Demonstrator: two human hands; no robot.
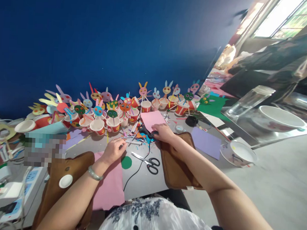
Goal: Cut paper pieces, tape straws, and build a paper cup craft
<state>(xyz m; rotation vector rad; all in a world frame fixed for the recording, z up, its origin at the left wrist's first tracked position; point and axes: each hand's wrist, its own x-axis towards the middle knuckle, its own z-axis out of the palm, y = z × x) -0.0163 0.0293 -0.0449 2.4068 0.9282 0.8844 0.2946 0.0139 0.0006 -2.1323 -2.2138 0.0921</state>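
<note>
My right hand (164,133) reaches across the table with its fingers closed around a black corded tool shaped like a glue gun (147,132), partly hidden by the hand. A pink paper sheet (153,119) lies just behind it. My left hand (114,150) rests over the table with curled fingers; what they hold, if anything, is hidden. Close to its fingertips lies a slim silver pen-like stick (134,142). Between my forearms are black-handled scissors (151,164), blades partly apart, and a green paper circle (126,162). Pink cloth-like material (108,188) lies under my left wrist.
Paper cups (97,126) with colourful rabbit-faced figures line the blue wall (108,37). Brown padded pieces (175,167) lie under both forearms. A purple sheet (206,142) and white bowl (237,154) sit right; a power strip (23,194) lies left. The tool's cord crosses the table.
</note>
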